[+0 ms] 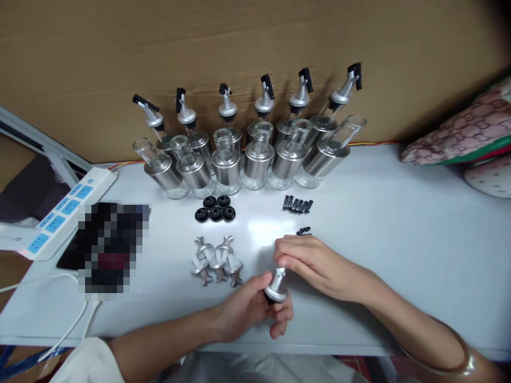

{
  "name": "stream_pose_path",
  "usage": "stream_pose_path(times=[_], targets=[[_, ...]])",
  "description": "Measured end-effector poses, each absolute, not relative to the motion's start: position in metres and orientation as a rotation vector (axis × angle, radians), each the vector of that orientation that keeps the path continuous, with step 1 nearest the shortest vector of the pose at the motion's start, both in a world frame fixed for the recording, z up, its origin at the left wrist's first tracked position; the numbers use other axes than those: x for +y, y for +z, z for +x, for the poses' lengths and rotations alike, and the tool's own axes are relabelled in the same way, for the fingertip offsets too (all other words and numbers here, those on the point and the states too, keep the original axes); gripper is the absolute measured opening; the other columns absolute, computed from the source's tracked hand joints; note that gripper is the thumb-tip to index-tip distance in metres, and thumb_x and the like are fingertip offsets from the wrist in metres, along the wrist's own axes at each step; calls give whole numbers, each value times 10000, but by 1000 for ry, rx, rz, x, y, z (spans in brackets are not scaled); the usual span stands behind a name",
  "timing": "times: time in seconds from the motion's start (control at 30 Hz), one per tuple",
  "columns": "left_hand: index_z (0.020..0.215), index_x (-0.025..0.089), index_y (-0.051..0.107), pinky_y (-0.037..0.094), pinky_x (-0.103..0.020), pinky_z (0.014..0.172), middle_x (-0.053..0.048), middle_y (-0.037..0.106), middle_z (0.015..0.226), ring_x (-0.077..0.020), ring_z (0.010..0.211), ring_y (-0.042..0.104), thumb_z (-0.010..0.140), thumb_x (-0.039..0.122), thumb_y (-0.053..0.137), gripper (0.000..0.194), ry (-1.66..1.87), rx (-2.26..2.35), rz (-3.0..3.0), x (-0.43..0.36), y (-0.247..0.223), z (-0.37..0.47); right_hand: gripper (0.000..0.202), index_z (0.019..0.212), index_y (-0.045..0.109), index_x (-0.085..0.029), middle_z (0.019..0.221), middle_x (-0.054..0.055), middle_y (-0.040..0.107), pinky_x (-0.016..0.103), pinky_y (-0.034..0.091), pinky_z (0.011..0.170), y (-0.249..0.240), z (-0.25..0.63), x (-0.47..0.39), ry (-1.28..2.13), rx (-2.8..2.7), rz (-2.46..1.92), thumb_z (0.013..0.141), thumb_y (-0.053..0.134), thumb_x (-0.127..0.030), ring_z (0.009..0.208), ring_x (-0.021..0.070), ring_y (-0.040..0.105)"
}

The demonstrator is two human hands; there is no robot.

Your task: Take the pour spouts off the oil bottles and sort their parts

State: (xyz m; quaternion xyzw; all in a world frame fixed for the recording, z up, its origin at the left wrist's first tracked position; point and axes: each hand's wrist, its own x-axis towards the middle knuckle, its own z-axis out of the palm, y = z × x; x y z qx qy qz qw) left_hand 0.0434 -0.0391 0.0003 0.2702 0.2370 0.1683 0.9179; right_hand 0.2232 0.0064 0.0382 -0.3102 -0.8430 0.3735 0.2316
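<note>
My left hand point(243, 313) is closed around a silver bottle pourer point(277, 290), its black stopper end downward and its narrow spout pointing up. At the spout's tip, my right hand point(305, 260) is pinched shut; whatever its fingers hold is hidden. Just left of my hands lie several loose silver pourer tops point(219, 261) with white tubes. Behind them is a cluster of black ring-shaped stoppers point(216, 214). Small black flip caps point(296, 205) lie in a row beyond my right hand, with tiny black parts point(305, 230) in front, partly covered by that hand.
Several open glass bottles with steel sleeves point(256, 169) line the back of the white table point(403, 239). Behind them stand bottles fitted with pourers point(227, 109), near a cardboard wall point(247, 37). A power strip point(69, 210), phone point(85, 239) and white cable point(77, 311) occupy the left; a patterned cushion point(467, 125) is at right.
</note>
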Motion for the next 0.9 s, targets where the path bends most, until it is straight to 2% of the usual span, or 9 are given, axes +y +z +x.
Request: stream_pose_path(times=[0.27, 0.33, 0.4, 0.5, 0.77, 0.9], targets=[[692, 155, 479, 335, -287, 626, 31, 439, 684, -81, 515, 441, 783, 659, 509, 513, 380, 467, 634, -42, 0, 43, 534, 608, 411, -206, 531, -21, 447, 251, 340, 532, 37, 227, 10, 797, -2285, -936, 1027, 205, -465, 491, 112, 394], [694, 153, 486, 333, -282, 614, 27, 446, 686, -82, 514, 445, 773, 638, 521, 492, 381, 463, 623, -42, 0, 42, 522, 624, 485, -199, 561, -5, 505, 245, 361, 526, 42, 237, 16, 846, -2125, -1041, 997, 309, -520, 513, 113, 450], [689, 158, 480, 326, -280, 597, 25, 452, 687, -83, 508, 444, 777, 618, 512, 469, 391, 467, 583, -42, -1, 41, 471, 670, 568, -194, 621, 17, 578, 249, 389, 534, 48, 249, 22, 918, -1950, -1178, 912, 478, -589, 554, 126, 506], [671, 166, 457, 324, -280, 591, 28, 449, 674, -84, 505, 448, 785, 599, 509, 451, 402, 470, 534, -42, -2, 41, 473, 671, 615, -192, 590, 14, 573, 257, 388, 508, 53, 267, 31, 1037, -1822, -1346, 803, 593, -647, 532, 131, 491], [666, 168, 441, 340, -291, 614, 28, 451, 658, -88, 492, 449, 793, 601, 516, 458, 413, 485, 510, -40, -2, 42, 526, 720, 655, -185, 555, 5, 553, 273, 366, 531, 37, 295, 44, 1024, -1965, -1691, 784, 555, -698, 528, 132, 464], [662, 167, 440, 345, -292, 619, 32, 455, 642, -85, 485, 447, 778, 610, 537, 468, 410, 492, 504, -40, -3, 42, 439, 720, 653, -190, 584, 20, 628, 286, 419, 573, 34, 300, 44, 1111, -2018, -1745, 790, 580, -617, 554, 152, 545]])
